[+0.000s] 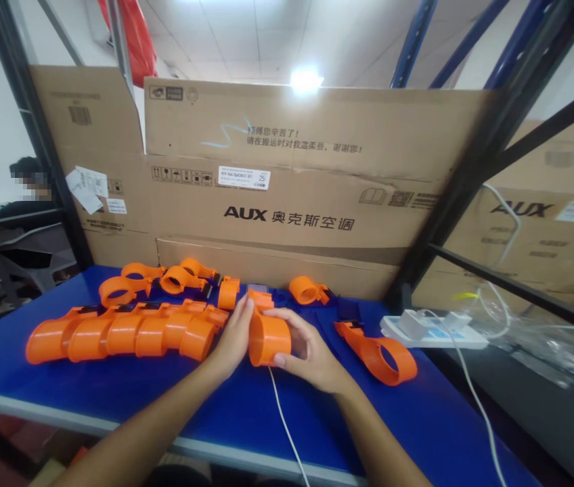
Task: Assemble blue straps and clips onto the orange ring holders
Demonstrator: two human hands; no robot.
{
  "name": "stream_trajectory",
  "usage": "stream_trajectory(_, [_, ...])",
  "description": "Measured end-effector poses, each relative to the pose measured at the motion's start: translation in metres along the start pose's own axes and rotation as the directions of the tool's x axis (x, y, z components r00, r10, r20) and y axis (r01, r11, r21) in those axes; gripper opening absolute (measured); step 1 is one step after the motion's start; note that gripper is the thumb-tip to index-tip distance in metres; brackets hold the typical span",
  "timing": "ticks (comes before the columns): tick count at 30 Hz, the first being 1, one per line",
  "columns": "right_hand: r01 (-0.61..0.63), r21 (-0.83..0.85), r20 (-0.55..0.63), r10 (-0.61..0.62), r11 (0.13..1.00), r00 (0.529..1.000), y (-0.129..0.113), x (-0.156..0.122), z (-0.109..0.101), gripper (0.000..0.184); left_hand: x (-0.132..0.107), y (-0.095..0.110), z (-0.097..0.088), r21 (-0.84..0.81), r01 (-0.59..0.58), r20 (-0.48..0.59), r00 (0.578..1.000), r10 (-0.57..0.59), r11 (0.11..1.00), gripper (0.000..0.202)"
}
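In front of me, an orange plastic tape dispenser (269, 341) is held between both hands, its round ring facing me. My right hand (312, 348) is closed round the ring's right side, thumb at the lower front edge and fingers over the top. My left hand (235, 338) presses along its left side, near the narrow upper end; part of its fingers is hidden. Just left of that hand lies a row of similar orange dispensers (122, 333), touching one another. A white cable (281, 406) runs from below the held dispenser toward me.
More orange dispensers (180, 279) lie at the back left. Others sit at the back (303, 289) and right (393, 362) of the blue table (246, 416). A white power strip (434, 331) with plugs stands right. Cardboard (287, 189) walls the back. A person (30, 186) is far left.
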State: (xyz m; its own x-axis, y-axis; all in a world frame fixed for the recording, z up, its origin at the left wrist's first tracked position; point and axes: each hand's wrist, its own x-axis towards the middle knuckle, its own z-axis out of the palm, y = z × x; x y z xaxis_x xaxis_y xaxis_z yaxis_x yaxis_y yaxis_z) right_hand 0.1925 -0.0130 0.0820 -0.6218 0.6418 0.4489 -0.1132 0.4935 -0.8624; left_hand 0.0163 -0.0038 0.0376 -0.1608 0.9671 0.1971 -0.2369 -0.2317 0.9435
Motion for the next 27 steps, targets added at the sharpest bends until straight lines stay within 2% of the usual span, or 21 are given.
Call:
stream_trajectory(2, [-0.006,0.053,-0.084,0.010,0.999,0.996,0.000,0.000,-0.001,0.065,-0.015,0.013,-0.009,0.231,-0.050,0.101,0.995,0.027,0.972,0.054])
stream_trajectory(4, [-0.008,0.079,-0.163,0.021,0.997,0.986,0.002,0.000,0.000,0.064,-0.023,0.034,-0.026,0.418,-0.210,0.215,0.968,0.128,0.884,0.060])
stream_trajectory(5, [-0.006,0.091,-0.197,0.024,0.996,0.980,0.004,0.001,0.001,0.062,-0.021,0.047,-0.038,0.501,-0.320,0.271,0.940,0.206,0.804,0.061])
stream_trajectory(6, [-0.006,0.106,-0.225,0.030,0.994,0.974,0.006,0.002,0.002,0.060,-0.014,0.061,-0.052,0.589,-0.423,0.336,0.903,0.267,0.688,0.059])
stream_trajectory(8, [-0.021,0.149,-0.257,0.059,0.989,0.965,0.012,0.007,0.005,0.056,0.013,0.087,-0.085,0.720,-0.534,0.436,0.845,0.309,0.443,0.053])
stream_trajectory(9, [-0.035,0.176,-0.260,0.081,0.984,0.962,0.015,0.010,0.007,0.054,0.031,0.096,-0.103,0.774,-0.537,0.443,0.838,0.318,0.335,0.051])
stream_trajectory(11, [-0.068,0.224,-0.255,0.126,0.972,0.959,0.020,0.017,0.011,0.051,0.071,0.105,-0.139,0.874,-0.465,0.407,0.860,0.308,0.144,0.051])
stream_trajectory(14, [-0.089,0.261,-0.274,0.162,0.961,0.948,0.022,0.034,0.018,0.048,0.116,0.096,-0.181,0.935,-0.354,0.353,0.918,0.181,-0.028,0.061])
stream_trajectory(17, [-0.109,0.282,-0.314,0.199,0.953,0.928,0.017,0.059,0.025,0.049,0.134,0.080,-0.201,0.940,-0.328,0.333,0.942,0.049,-0.093,0.063])
stream_trajectory(21, [-0.159,0.283,-0.372,0.261,0.946,0.891,0.012,0.101,0.035,0.053,0.137,0.078,-0.206,0.945,-0.294,0.301,0.953,0.030,-0.141,0.053])
stream_trajectory(23, [-0.171,0.315,-0.383,0.289,0.934,0.877,0.013,0.123,0.040,0.051,0.138,0.085,-0.206,0.947,-0.304,0.309,0.951,0.032,-0.106,0.048])
stream_trajectory(27, [-0.235,0.355,-0.328,0.356,0.905,0.875,0.019,0.160,0.051,0.052,0.143,0.106,-0.211,0.954,-0.292,0.287,0.955,0.071,0.069,0.042])
